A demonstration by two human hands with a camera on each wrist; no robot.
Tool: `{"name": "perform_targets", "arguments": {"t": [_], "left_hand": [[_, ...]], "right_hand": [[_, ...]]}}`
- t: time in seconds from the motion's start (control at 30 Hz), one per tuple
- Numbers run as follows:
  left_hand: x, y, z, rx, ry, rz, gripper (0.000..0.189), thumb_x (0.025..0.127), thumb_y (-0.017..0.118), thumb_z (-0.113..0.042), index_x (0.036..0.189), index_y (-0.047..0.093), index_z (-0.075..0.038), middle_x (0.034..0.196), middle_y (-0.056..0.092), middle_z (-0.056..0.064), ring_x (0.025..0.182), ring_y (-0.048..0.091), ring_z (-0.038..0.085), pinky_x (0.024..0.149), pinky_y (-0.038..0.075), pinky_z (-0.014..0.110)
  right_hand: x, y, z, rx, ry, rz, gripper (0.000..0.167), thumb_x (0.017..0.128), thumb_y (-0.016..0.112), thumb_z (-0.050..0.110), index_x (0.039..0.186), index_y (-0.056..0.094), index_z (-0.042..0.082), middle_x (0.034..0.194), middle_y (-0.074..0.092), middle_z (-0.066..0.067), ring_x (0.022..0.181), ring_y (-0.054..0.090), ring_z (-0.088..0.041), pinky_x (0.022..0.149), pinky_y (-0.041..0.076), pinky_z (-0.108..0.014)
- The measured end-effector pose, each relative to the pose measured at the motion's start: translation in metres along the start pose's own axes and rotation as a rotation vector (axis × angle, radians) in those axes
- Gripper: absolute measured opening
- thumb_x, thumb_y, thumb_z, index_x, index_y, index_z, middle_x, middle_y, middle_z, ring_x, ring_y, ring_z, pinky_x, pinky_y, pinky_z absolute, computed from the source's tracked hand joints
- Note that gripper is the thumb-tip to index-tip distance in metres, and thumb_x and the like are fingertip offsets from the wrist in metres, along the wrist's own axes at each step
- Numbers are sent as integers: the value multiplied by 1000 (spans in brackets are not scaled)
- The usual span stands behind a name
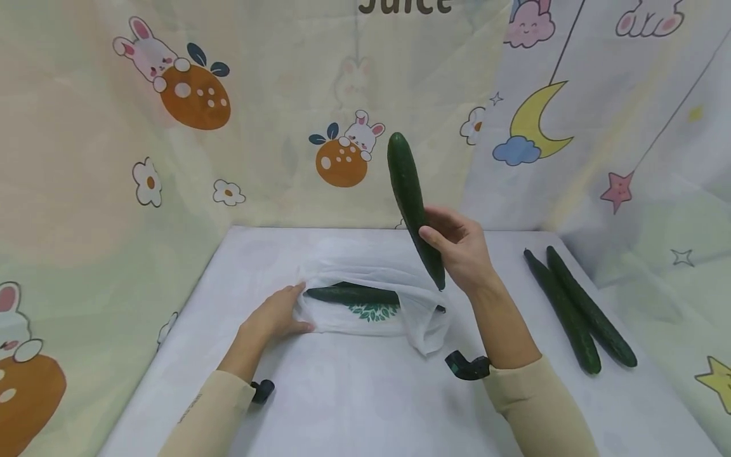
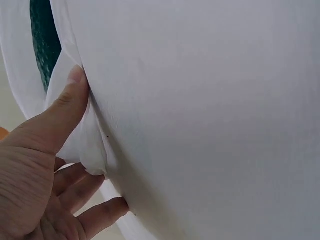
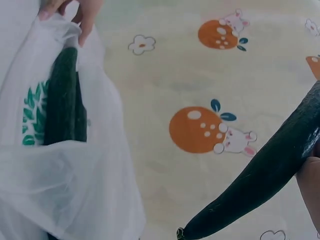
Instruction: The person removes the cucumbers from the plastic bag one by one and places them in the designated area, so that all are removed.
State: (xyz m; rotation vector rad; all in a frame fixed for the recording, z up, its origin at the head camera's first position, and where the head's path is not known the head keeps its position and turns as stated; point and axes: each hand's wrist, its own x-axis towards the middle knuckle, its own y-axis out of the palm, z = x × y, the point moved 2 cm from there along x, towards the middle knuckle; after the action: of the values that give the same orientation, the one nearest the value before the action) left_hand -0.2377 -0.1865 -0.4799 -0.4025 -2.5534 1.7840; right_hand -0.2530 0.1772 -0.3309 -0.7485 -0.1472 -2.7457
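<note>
Right hand (image 1: 459,247) grips raised cucumber (image 1: 412,197) above bench (image 1: 354,393); left hand (image 1: 278,312) pinches plastic bag (image 1: 337,325), more cucumbers (image 1: 356,294) inside. We judge transfer mid-step; next move calls for steady bag, controlled lowering.

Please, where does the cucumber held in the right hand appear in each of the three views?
Head: the held cucumber is just right of centre, tilted, in the right hand.
Left wrist: not in it; the green piece at upper left is another cucumber, in the white bag.
Right wrist: held cucumber slants at lower right.
Shared landmark: the white bag, visible in all three.
</note>
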Motion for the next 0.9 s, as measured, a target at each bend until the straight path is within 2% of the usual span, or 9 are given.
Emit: {"name": "perform_targets", "arguments": {"t": [0.2,0.3,0.5,0.63,0.77,0.9], "left_hand": [[-3,2,2,-8,-7,4,108,79,89,-44,160,31,-2,156,43,27,143,43,45,116,38,60],[-2,2,2,0,-2,-2,108,79,88,-44,160,31,-2,156,43,27,143,43,46,116,38,60],[2,-1,1,2,6,19,109,79,88,-45,161,30,-3,156,42,28,144,42,46,117,37,60],[4,-2,1,5,18,21,108,79,88,-44,160,30,-1,156,42,27,144,42,45,117,36,59],[5,-2,1,-10,28,16,108,79,88,-43,160,30,-1,155,44,27,144,42,44,118,36,58],[3,-3,3,-1,6,23,108,80,88,-45,160,30,-1,156,43,26,144,42,44,118,36,58]], "right_hand": [[-12,-17,-12,-48,47,-37,40,97,68,1,136,65,4,125,71,-6,112,68,-23,89,60,-29],[-18,-27,-16,-81,86,-85,40,98,69,5,137,65,6,125,70,-5,111,68,-20,87,60,-28],[-28,-48,-20,-81,160,-168,40,98,71,10,137,65,5,125,67,-7,107,70,-18,84,61,-27],[-35,-63,-24,-129,224,-239,42,96,74,16,136,66,7,125,67,-6,106,69,-18,82,61,-25],[-51,-83,-29,-272,325,-292,46,95,75,29,138,65,14,125,68,1,105,68,-13,79,60,-22],[-67,-103,-40,-411,407,-291,51,96,73,37,142,62,19,124,67,8,105,67,-6,79,58,-18]]}}
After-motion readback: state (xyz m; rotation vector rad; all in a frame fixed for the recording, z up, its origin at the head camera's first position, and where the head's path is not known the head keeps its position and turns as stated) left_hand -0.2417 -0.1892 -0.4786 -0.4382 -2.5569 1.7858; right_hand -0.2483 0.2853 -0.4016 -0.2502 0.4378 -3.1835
